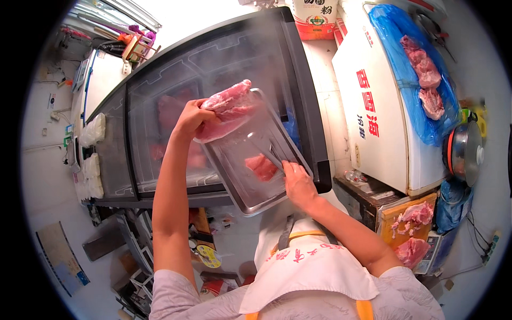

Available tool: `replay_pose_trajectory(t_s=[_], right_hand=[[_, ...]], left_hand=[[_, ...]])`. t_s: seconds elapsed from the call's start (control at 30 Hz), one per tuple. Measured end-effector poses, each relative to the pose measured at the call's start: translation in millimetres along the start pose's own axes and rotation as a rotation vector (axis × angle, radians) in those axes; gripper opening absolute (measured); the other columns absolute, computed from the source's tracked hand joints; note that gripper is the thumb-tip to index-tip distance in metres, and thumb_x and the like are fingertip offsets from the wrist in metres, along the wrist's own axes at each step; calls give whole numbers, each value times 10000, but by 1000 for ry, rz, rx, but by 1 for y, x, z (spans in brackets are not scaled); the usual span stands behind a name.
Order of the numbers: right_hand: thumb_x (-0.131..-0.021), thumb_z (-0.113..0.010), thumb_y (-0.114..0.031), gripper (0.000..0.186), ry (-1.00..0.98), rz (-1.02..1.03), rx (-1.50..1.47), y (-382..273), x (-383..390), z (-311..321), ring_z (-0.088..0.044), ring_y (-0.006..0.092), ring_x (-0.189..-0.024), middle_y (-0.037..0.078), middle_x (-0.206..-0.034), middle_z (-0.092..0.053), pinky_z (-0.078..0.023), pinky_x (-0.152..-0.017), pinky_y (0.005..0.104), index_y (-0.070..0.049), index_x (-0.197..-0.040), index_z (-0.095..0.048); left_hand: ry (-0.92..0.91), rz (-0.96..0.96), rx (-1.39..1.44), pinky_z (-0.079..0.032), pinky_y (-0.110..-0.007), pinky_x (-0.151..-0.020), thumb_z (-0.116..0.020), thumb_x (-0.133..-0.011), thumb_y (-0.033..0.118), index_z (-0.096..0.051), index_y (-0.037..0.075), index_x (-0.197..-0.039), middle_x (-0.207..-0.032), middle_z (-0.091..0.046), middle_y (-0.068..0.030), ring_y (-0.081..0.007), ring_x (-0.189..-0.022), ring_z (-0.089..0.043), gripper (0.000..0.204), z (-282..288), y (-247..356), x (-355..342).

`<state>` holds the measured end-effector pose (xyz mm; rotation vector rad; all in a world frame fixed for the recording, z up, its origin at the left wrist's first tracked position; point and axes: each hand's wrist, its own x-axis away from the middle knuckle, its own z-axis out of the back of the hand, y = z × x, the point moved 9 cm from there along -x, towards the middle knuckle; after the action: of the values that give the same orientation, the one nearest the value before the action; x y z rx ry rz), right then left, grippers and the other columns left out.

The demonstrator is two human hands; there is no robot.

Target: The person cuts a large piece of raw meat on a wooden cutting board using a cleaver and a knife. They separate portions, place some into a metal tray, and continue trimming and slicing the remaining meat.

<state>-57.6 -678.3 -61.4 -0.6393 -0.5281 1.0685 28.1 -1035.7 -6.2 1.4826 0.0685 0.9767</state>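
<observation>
My left hand (197, 114) grips a folded slab of pale pink meat (228, 109) over the upper end of a metal tray (234, 176). My right hand (297, 181) is closed on a slim metal utensil (269, 152) at the tray’s right side, its exact shape unclear. A smaller piece of red meat (261, 168) lies in the tray. The tray is over a dark-framed chest freezer (112, 168), with more meat faintly visible behind its frosty glass.
A white chest freezer (346, 96) at right carries a blue bag (394, 106) with meat and a lidded pot (464, 154). Below is a wooden board (394, 229) with meat scraps. A sack (314, 21) stands behind; white packages (93, 130) sit at left.
</observation>
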Motion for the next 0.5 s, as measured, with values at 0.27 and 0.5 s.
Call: replay_pose_trajectory(t_s=[0.27, 0.5], right_hand=[[-993, -789, -185, 557, 59, -261, -643, -39, -6, 92, -668, 291, -1304, 207, -1377, -684, -534, -1114, 391, 25, -1461, -570], [-1049, -769, -236, 598, 331, -61, -1566, -55, 77, 196, -607, 215, -1387, 118, -1465, -654, -480, -1172, 392, -32, -1544, -502]], left_hand=[[-82, -246, 179, -569, -339, -942, -815, -563, -28, -728, -55, -1249, -1120, -768, -85, -197, -987, -725, 692, -39, 97, 80], [-361, -361, 187, -600, -372, -958, -821, -502, 28, -692, -79, -1302, -1144, -770, -104, -221, -1044, -757, 817, -218, 128, 136]])
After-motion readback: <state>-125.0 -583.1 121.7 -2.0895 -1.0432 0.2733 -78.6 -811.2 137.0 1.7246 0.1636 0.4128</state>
